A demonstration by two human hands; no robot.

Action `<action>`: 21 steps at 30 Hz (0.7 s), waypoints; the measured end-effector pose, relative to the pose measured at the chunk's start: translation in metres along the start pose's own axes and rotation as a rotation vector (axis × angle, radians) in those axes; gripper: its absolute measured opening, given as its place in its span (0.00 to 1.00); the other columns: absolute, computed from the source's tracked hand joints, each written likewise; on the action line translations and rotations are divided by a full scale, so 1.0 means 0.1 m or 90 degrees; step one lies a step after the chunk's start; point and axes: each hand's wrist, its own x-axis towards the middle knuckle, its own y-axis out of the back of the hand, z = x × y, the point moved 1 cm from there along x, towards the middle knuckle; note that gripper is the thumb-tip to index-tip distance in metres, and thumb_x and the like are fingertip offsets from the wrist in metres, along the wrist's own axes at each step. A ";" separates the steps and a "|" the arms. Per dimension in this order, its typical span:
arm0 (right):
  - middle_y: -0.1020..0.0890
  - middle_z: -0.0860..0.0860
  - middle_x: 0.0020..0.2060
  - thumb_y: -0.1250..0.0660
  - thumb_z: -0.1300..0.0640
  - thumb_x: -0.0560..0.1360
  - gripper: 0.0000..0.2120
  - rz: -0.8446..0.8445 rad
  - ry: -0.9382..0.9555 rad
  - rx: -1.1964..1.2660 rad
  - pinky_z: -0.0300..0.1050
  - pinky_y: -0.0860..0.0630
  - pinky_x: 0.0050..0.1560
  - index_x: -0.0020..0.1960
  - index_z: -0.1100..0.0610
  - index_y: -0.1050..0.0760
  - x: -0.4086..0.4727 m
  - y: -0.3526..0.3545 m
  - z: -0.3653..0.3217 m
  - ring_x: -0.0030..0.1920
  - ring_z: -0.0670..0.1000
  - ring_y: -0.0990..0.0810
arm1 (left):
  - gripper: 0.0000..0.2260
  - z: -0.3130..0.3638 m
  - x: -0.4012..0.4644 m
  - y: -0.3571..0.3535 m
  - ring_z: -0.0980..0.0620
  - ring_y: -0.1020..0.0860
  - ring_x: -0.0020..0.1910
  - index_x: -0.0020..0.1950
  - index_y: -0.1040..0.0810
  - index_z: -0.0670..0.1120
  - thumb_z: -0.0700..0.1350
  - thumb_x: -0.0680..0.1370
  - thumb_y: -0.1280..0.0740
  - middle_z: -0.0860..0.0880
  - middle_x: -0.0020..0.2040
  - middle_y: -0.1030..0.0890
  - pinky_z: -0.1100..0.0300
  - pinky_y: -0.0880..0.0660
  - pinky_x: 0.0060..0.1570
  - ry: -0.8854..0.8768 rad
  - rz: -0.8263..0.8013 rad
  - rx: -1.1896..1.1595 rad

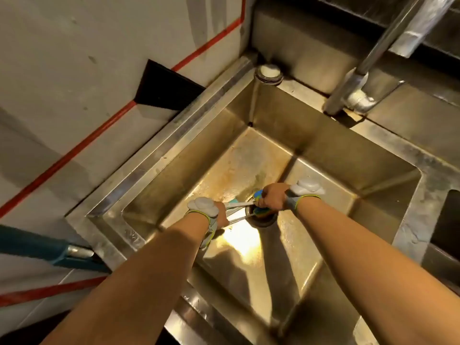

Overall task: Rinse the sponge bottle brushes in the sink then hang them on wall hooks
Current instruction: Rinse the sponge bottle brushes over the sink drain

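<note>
Both my hands reach down into a deep steel sink, over its drain. My left hand grips the thin white handles of the sponge bottle brushes. The handles run right toward the drain. My right hand is closed around the coloured sponge heads, which show blue, green and orange between the fingers. Each wrist wears a grey strap with a pale sensor pod. No water stream is visible. No wall hooks are in view.
A metal tap pipe rises from the sink's back rim at upper right. A round cap sits at the back left corner. A white wall with red tape lines runs on the left. A blue-handled tool leans at lower left.
</note>
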 end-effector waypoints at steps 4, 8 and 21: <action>0.20 0.58 0.55 0.38 0.45 0.77 0.21 -0.020 -0.021 0.037 0.45 0.28 0.52 0.58 0.61 0.22 0.05 -0.04 0.10 0.57 0.59 0.22 | 0.08 0.04 0.12 -0.07 0.52 0.30 0.34 0.47 0.31 0.47 0.51 0.79 0.37 0.51 0.33 0.34 0.59 0.35 0.45 0.010 -0.031 -0.008; 0.20 0.57 0.58 0.37 0.46 0.77 0.20 -0.025 -0.044 0.053 0.44 0.27 0.54 0.59 0.60 0.22 0.10 -0.11 0.19 0.58 0.57 0.22 | 0.15 0.07 0.28 -0.06 0.47 0.21 0.48 0.55 0.20 0.45 0.52 0.74 0.33 0.50 0.43 0.25 0.56 0.27 0.45 -0.006 -0.056 -0.030; 0.23 0.54 0.65 0.37 0.47 0.78 0.20 -0.045 -0.066 0.145 0.38 0.33 0.54 0.65 0.56 0.26 0.14 -0.42 0.48 0.64 0.56 0.26 | 0.21 0.18 0.58 -0.44 0.41 0.28 0.57 0.67 0.31 0.42 0.49 0.76 0.40 0.43 0.59 0.26 0.52 0.31 0.53 0.016 0.269 -0.046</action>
